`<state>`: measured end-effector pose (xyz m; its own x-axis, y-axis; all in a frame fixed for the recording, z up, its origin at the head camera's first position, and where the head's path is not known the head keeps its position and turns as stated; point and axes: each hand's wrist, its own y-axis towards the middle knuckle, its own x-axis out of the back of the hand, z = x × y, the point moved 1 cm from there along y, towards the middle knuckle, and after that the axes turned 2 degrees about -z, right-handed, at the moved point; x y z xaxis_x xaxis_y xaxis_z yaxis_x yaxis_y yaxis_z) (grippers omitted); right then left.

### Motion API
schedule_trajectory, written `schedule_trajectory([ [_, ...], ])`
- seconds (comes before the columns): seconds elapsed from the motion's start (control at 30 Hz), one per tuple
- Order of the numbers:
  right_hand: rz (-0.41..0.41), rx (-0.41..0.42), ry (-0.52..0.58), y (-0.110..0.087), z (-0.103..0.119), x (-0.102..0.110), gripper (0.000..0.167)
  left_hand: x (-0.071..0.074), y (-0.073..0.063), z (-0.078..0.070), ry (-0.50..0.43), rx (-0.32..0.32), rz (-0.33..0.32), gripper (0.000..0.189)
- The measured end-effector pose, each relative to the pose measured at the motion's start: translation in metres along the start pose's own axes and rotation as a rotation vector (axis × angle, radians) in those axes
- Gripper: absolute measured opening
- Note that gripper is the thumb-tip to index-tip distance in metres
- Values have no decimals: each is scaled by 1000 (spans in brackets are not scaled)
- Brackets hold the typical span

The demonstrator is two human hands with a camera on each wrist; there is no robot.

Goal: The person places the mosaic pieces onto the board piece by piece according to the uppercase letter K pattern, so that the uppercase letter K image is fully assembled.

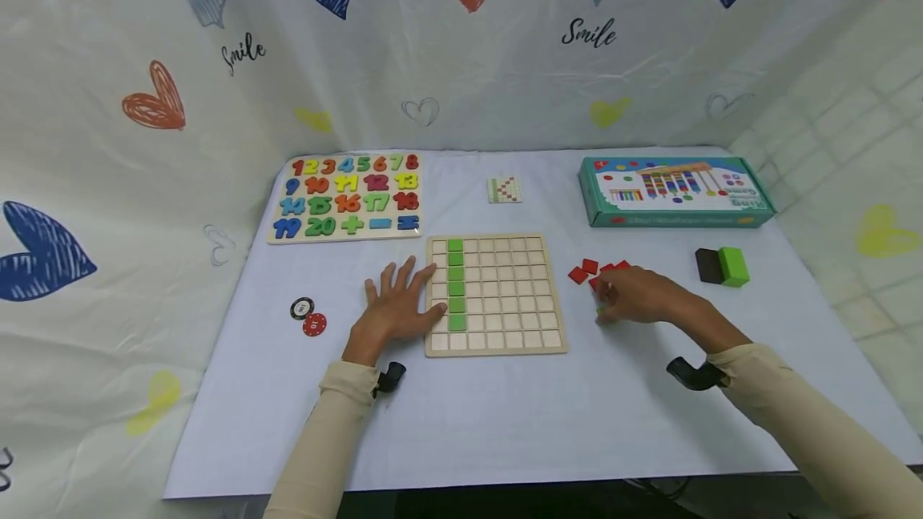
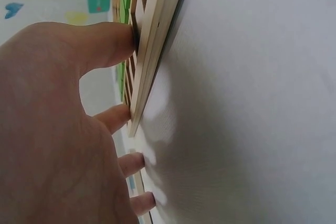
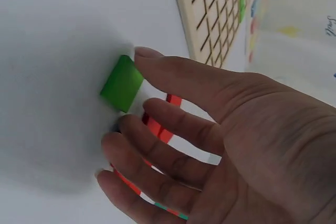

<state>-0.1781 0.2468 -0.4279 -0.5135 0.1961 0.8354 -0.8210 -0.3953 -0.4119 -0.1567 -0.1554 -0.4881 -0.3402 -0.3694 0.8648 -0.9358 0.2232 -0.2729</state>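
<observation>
At the board's left edge, the left hand (image 1: 395,311) lies with fingers spread, grasping nothing, its thumb on the rim; light pressure there should be enough to steady the board (image 1: 513,322) without nudging the tiles. Green tiles (image 1: 456,274) run down its second column, whose cell at the bottom edge is bare. Off the board's right edge, red tiles (image 1: 578,275) lie loose, partly under the right hand (image 1: 634,295). Nearer the table's (image 1: 497,423) front edge than those, a single green tile (image 3: 122,83) sits between that hand's thumb and bent fingers; whether it is pinched or lifted, I cannot tell. A thumb-and-finger hold on opposite edges would probably serve best, the other fingers raised so no red tiles get dragged.
</observation>
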Motion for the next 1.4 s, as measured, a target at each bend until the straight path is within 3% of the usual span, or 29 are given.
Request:
schedule_trajectory([
  [0.77,38,-23,-48,0,-9,-2,43,6,0,0,58,-41,-69,77],
  [1.03,30,-34,-54,1,-12,-4,42,6,1,3,46,-35,-18,80],
  [1.4,15,20,17,-2,-7,1,26,10,5,5,36,-32,-21,77],
])
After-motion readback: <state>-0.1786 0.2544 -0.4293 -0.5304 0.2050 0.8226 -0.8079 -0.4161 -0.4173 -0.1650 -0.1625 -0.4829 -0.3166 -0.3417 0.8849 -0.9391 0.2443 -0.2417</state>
